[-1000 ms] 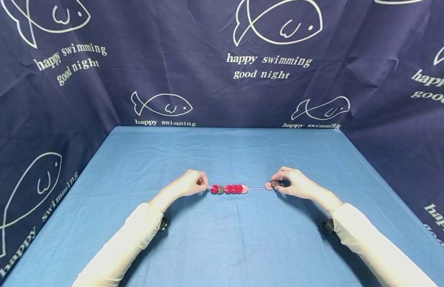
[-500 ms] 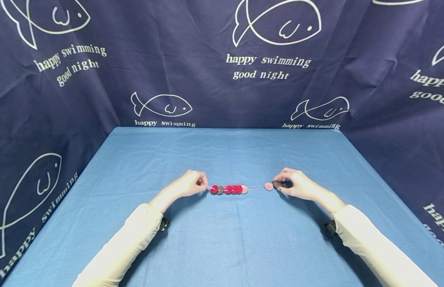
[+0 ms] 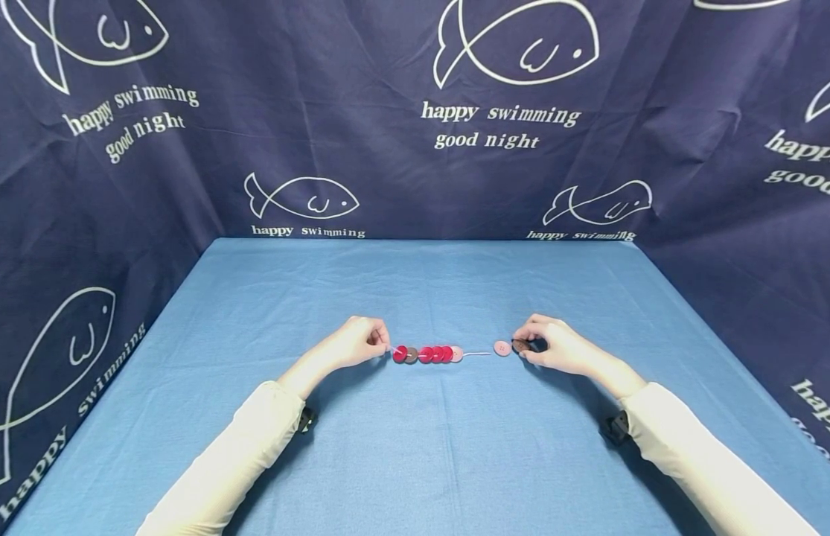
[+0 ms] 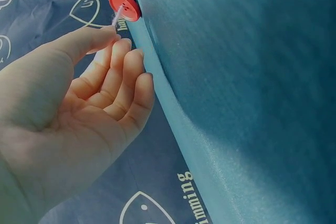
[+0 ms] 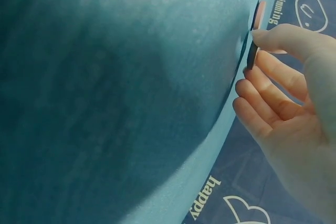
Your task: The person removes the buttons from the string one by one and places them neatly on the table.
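Observation:
My left hand pinches one end of a pale string between thumb and forefinger. Threaded along it is a row of buttons: a red button nearest the hand, a brown button, several overlapping red buttons and a pink button. The string's free end lies on the cloth to their right. Beyond it sits a loose pink button. Just right of that, my right hand pinches a dark brown button by its edges, close over the cloth, seen edge-on in the right wrist view.
A blue cloth covers the table. Dark blue curtains printed with white fish and lettering rise at the back and both sides. A small black device is strapped under each wrist.
My right hand has shifted slightly right with the brown button, which has flattened toward the cloth and no longer overlaps the loose pink button. The left hand and threaded row stay put.

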{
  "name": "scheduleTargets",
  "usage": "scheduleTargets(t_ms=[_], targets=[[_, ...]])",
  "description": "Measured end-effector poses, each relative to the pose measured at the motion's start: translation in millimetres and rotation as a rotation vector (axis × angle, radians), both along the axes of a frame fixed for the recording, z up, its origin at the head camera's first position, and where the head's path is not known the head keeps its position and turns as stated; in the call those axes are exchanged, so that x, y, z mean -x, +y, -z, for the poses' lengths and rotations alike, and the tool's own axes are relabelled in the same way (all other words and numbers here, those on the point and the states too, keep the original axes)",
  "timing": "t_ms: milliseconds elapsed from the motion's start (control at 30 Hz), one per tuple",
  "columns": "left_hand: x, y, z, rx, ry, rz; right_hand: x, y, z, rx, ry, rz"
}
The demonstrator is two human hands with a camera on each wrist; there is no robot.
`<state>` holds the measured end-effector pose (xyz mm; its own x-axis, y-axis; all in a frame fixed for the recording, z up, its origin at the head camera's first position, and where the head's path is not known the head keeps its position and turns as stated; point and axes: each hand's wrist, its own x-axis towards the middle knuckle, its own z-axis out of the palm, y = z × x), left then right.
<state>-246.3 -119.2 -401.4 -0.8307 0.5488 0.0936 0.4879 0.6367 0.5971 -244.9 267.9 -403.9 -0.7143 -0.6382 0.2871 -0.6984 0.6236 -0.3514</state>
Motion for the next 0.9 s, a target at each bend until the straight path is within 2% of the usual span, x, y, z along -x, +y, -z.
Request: scheduleTargets(t_ms=[333,567,900], targets=[[1.9,-0.2,1.5,-0.013,0.006,0.005,-0.3,-1.3,0.7,-0.021,-0.040,0.005],[1.6,-0.4,1.9,-0.027,0.001,0.010,-0.5,-1.9,0.5,-0.020,-0.039,0.013],[2.1,-0.7,1.1,-0.037,0.031,0.003,-0.6,-3.8,-0.1,-0.054,-0.036,0.032]])
